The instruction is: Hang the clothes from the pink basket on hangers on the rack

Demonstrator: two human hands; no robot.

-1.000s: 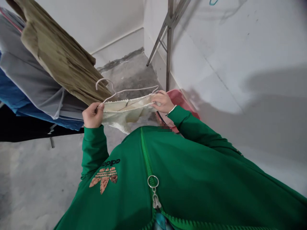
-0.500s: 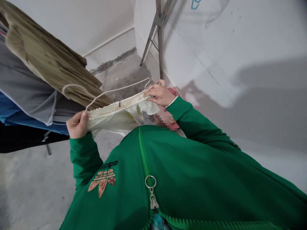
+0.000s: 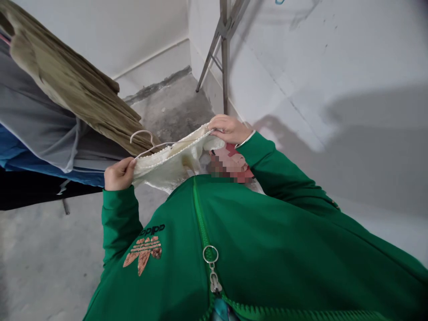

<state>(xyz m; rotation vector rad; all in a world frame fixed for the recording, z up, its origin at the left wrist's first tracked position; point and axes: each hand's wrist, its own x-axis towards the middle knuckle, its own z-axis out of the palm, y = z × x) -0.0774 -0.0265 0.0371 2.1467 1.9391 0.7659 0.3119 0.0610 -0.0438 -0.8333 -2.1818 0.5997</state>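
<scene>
Green jacket (image 3: 267,236) filling the foreground, a cream lace garment (image 3: 170,162) on a hanger between our hands.

A white wall (image 3: 301,58) and concrete floor (image 3: 174,111) surround us; olive cloth (image 3: 67,80) and a grey garment (image 3: 33,116) hang at our left, and a metal stand (image 3: 224,58) rises by the wall. The lace garment sits just above our chest, its edge along the hanger (image 3: 143,131). Our left hand (image 3: 119,174) is closed, pinching that edge near the wire; our right hand (image 3: 230,129) is half curled, holding the far end. If either pinch loosens, the lace could slide off the wire and drop; a snagged hook could tear it.
</scene>
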